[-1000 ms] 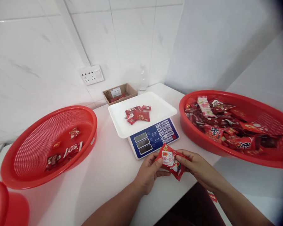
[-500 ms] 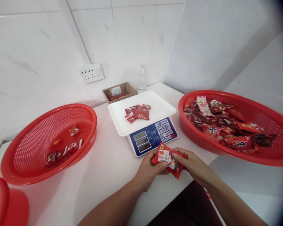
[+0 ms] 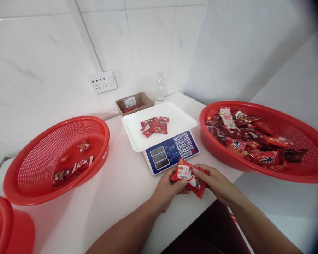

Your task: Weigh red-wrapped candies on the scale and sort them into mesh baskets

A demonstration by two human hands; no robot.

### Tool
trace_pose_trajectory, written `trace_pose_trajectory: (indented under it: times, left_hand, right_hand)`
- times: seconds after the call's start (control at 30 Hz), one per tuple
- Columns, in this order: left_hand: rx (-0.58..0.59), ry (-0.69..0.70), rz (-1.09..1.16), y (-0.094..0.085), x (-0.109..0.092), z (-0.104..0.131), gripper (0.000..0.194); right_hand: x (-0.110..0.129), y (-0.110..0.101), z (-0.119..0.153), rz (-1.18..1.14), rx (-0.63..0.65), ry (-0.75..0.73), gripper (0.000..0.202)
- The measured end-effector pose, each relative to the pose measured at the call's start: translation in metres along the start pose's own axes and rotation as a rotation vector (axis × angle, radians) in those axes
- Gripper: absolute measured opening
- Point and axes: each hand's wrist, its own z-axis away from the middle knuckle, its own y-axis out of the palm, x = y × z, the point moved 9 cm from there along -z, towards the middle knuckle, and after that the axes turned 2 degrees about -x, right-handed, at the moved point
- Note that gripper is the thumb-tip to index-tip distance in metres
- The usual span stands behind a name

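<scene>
A red snack packet [image 3: 188, 178] is held between my two hands over the table's front edge. My left hand [image 3: 169, 188] is closed on its left side, the thumb lying on the printed front. On the other side my right hand [image 3: 210, 180] grips the packet with thumb and fingers. Just beyond the hands is a blue and white scale [image 3: 172, 151]. Its white tray [image 3: 180, 118] bears several small red packets [image 3: 157, 127]. To the right, a large red basket [image 3: 217, 155] holds a heap of red and brown packets [image 3: 254, 141].
At the left a red basket [image 3: 42, 141] contains several packets, and part of another red basket [image 3: 7, 225] shows at the lower left corner. Behind the scale are a small cardboard box [image 3: 137, 106] and a clear bottle [image 3: 160, 88], near the tiled wall.
The view has shifted very slightly. Both hands still hold the red packet, which is tilted a little differently.
</scene>
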Motion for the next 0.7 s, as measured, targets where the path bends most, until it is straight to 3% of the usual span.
trace_pose_trajectory:
  times: [0.33,0.7]
  left_hand:
    - [-0.091,0.029,-0.013,-0.008,0.000,-0.001,0.043]
    - [-0.104,0.068,-0.082,-0.008,-0.005,0.000,0.040]
  right_hand:
    - [-0.002,0.009,0.015,-0.176,0.067,0.058,0.040]
    - [-0.010,0.018,0.018,-0.094,0.090,0.143,0.037]
